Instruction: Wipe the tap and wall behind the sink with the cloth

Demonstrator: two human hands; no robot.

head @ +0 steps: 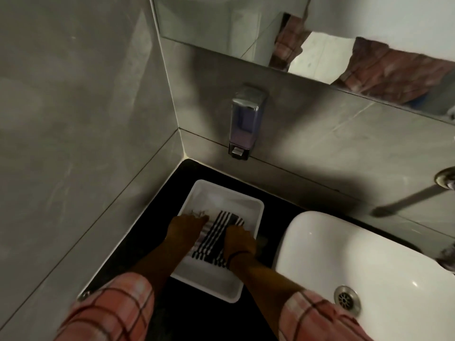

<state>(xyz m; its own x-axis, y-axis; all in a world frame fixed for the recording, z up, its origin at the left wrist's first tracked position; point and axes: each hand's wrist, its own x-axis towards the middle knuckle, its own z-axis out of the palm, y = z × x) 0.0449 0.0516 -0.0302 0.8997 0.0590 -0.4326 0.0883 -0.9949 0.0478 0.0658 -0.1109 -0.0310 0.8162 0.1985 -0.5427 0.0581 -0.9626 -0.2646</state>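
A black-and-white striped cloth [216, 236] lies in a white tray [254, 210] on the dark counter left of the sink. My left hand [186, 226] rests on the cloth's left edge, fingers pointing into the tray. My right hand [240, 238] presses on the cloth's right side. Whether either hand grips the cloth is unclear. The white sink [357, 257] sits at the right, its drain [347, 300] near the bottom. The tap [445, 179] pokes out of the grey tiled wall [320, 143] at the far right edge, mostly cut off.
A chrome soap dispenser [245, 121] hangs on the back wall above the tray. A mirror [270, 28] runs along the top. A grey tiled side wall [73, 119] closes the left. The black counter [172, 188] fills the corner.
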